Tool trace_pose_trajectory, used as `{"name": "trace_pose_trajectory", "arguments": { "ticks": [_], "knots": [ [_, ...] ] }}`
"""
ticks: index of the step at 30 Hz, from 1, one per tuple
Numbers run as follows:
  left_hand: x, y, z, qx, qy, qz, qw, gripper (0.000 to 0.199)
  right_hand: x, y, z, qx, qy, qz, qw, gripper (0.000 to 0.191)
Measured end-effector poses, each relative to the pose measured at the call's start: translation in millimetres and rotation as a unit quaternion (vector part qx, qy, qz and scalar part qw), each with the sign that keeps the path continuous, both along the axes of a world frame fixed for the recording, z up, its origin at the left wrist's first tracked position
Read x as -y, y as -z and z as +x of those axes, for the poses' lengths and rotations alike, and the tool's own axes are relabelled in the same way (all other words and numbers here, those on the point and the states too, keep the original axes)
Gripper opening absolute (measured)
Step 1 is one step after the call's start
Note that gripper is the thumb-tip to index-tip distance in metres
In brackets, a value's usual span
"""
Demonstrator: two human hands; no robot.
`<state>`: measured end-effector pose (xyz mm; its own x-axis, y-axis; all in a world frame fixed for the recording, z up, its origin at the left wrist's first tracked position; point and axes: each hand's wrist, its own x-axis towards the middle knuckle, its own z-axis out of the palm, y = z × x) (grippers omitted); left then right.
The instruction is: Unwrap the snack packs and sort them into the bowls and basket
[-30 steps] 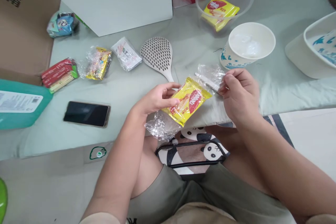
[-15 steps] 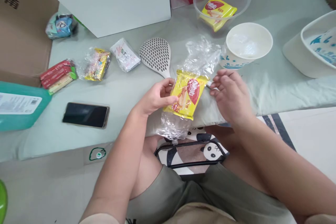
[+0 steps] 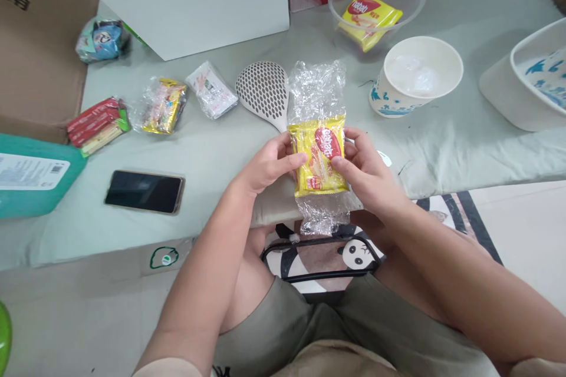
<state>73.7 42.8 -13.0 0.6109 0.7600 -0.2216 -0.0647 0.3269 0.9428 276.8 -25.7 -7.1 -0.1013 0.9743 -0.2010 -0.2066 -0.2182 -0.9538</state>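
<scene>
Both hands grip a yellow snack packet (image 3: 313, 156) with a red brand oval, held over the table's front edge. My left hand (image 3: 272, 165) is closed on its left side, thumb on the front. On the right side, my right hand (image 3: 369, 171) pinches the same packet, its thumb by the red oval. Clear crinkled plastic wrap (image 3: 317, 88) surrounds the packet and sticks out above and below it. Just behind my left hand lies a grey slotted skimmer (image 3: 264, 91), its handle partly hidden. A paper cup (image 3: 380, 97) with clear plastic inside stands beyond my right hand.
A clear bowl (image 3: 338, 12) at the back holds yellow packets. Wrapped snacks (image 3: 163, 105), a white tissue pack (image 3: 212, 89) and a phone (image 3: 145, 191) lie to the left. A white box (image 3: 198, 6) stands behind; a white bin (image 3: 499, 94) is at right.
My right hand has moved left from beside the cup and taken hold of the packet's right side. The packet has turned more upright, and its upper wrap has swung left, away from the cup.
</scene>
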Motion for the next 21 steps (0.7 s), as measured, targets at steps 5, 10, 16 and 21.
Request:
{"name": "trace_pose_trajectory", "arguments": {
  "ticks": [5,10,16,21],
  "knots": [
    [-3,1.0,1,-0.019,-0.008,0.045,0.999,0.054,-2,1.3,-3,-0.066,-0.026,-0.025,0.997,0.05],
    [-1,3.7,2,-0.09,-0.182,0.272,0.941,0.049,-5,8.1,-4,-0.058,0.035,-0.018,0.998,0.039],
    [26,-7.5,16,-0.151,-0.202,0.534,0.807,0.029,-12,15.6,-6,-0.056,0.135,-0.001,0.989,0.05],
    [38,-4.0,25,-0.267,-0.168,0.567,0.76,0.027,-15,12.8,-9,-0.04,0.15,0.022,0.988,0.054]
  ]
}}
